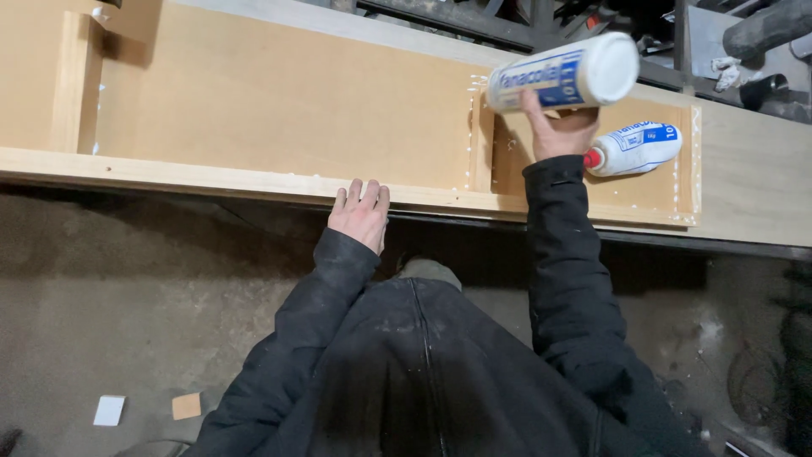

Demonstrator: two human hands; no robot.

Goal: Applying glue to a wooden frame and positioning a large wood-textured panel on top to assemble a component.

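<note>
Right hand (560, 129): closed around the glue bottle (565, 73), held tilted at upper right of the frame
Left hand (362, 211): fingers laid flat on the wooden frame (211, 179), holding nothing
Handling: bottle judged light, smooth, squeezable; best gripped mid-body
Second bottle (636, 147): lying just right of the hand

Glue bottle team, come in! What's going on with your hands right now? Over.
Right hand gripping glue bottle, held sideways over wooden frame. Left hand flat on frame's front edge. Second bottle lying beside.
</note>
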